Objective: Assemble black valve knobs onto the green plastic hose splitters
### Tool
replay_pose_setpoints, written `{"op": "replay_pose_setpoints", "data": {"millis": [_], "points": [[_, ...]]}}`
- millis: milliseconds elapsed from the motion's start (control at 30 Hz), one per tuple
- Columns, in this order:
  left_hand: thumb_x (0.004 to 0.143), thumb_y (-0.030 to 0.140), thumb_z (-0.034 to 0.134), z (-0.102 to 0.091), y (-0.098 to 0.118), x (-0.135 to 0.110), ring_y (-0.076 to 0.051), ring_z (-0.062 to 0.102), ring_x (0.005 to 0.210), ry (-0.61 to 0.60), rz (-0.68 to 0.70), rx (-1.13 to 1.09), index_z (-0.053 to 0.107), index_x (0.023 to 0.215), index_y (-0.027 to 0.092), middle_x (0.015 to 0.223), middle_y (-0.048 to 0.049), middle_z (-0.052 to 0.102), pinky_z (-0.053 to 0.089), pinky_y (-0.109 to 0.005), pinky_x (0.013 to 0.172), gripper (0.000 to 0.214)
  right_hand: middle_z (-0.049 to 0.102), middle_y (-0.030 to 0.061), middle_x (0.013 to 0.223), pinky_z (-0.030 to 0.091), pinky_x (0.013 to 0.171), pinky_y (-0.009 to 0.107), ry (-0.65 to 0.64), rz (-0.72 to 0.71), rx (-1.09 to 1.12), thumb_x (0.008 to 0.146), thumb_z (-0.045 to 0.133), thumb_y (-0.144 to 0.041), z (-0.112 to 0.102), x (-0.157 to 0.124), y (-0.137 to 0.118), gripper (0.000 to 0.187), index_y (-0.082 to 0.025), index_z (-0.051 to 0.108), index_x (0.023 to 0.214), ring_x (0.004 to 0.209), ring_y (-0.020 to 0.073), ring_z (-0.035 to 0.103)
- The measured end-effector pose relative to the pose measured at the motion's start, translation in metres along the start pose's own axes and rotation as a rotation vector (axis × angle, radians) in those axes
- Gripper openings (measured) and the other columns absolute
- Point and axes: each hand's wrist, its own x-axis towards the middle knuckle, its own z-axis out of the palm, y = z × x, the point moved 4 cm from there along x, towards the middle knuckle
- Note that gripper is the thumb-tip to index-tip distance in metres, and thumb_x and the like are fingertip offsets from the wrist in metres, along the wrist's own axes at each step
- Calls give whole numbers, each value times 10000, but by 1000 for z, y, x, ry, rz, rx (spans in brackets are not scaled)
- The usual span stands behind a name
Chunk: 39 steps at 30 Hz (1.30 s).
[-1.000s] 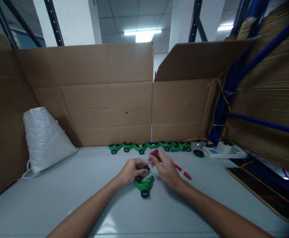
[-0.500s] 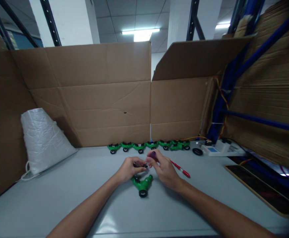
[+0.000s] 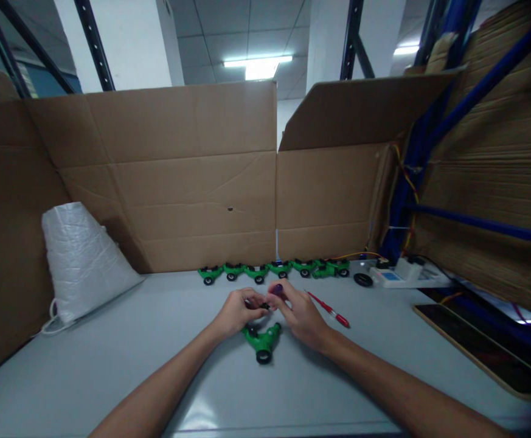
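A green toy car frame (image 3: 262, 342) with black wheels lies on the grey table (image 3: 110, 365) right under my hands. My left hand (image 3: 236, 312) is closed in a pinch on a small black part just above the frame's far end. My right hand (image 3: 298, 314) is closed round a small screwdriver with a purple handle (image 3: 277, 289), its tip pointing at that black part. The two hands nearly touch.
A row of several finished green toy cars (image 3: 274, 269) lines the cardboard wall at the back. A red pen (image 3: 329, 310) lies right of my right hand. A white woven bag (image 3: 80, 258) stands at left, a loose black wheel (image 3: 364, 280) and a white device (image 3: 399, 274) at right.
Both hands stay on the same spot over the green frame; the screwdriver handle has dipped slightly lower and the view has shifted a little.
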Motion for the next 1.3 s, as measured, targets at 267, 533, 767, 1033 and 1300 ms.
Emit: {"op": "replay_pose_setpoints", "data": {"millis": [267,533,767,1033,1300], "points": [[764,441,879,1,4,-1,-149,601,714,-7,-1,17,833,897,119,844,-59,724,465,-249,661,352,701,25,901,521,741,309,-24,16,-19,1099,507,-405,2,-1,6,174,-252,579,1056,768,203,672],[825,436,846,0,8,-3,-149,594,727,-36,58,104,852,926,134,868,-62,716,458,-240,659,318,688,15,869,511,732,312,-19,25,-16,1094,511,-386,-1,0,4,162,-250,575,1032,751,201,669],[851,409,834,0,8,-3,-157,591,757,-57,90,135,860,1023,159,880,-55,694,462,-247,681,304,703,14,871,521,720,308,-23,58,20,1089,525,-396,-1,4,3,173,-246,571,1014,750,197,688],[896,450,800,-1,15,-4,-164,612,770,-66,90,125,865,1053,151,891,-67,721,446,-256,696,343,709,23,919,539,725,305,-9,64,54,1094,535,-420,-1,3,8,193,-240,595,1055,787,195,704],[925,473,749,-2,16,-3,-228,711,882,-60,9,32,811,1228,98,1081,-140,818,517,-296,793,486,709,36,908,534,770,322,195,90,25,1107,469,-480,-18,8,9,258,-244,569,1074,794,205,667]]}}
